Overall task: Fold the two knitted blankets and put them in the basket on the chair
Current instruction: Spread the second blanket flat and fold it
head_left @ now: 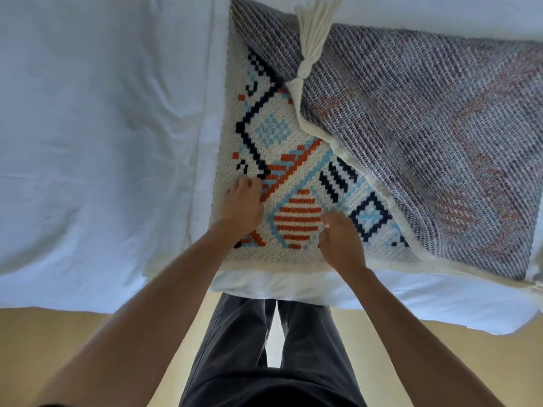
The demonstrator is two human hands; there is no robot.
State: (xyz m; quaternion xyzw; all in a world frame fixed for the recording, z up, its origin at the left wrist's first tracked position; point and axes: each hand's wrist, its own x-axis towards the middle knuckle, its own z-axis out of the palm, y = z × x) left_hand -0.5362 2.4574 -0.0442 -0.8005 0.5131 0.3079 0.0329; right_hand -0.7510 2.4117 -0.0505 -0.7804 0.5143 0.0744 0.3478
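Blanket (273,133) pinched by left hand (242,205) and right hand (340,239) (fingers curled into knit).

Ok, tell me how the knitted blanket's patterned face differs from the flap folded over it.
The patterned face is cream with bold navy, orange and light-blue shapes; the flap is greyish, finely striped, its motifs faint. The patterned face lies underneath, the flap on top, ending in a cream tassel. Both share a cream edge.

The knitted blanket (293,177) is cream with navy, light-blue and rust-orange geometric blocks; its folded-over underside (426,142) is grey-blue ribbed, its tassel (311,33) cream.
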